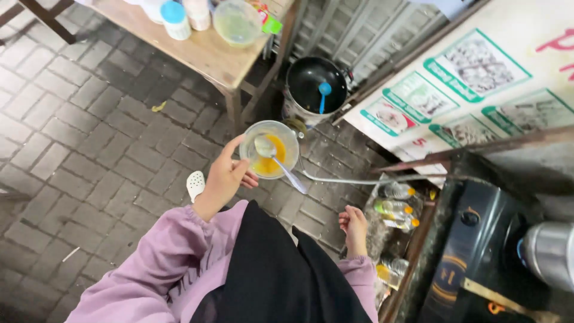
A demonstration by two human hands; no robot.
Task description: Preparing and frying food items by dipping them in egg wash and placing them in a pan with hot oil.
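— What's on the left?
— The left hand grasps a clear cup of yellow liquid, held above the brick floor, a spoon standing in it.
— And right?
— The right hand hangs loosely curled, holding nothing, beside bottles.

Sign board: at two o'clock — white, slanted, green-framed picture panels, red lettering.
Bottles: at four o'clock — clear plastic, orange caps, lying together.
Green packet: at twelve o'clock, on the table's corner.
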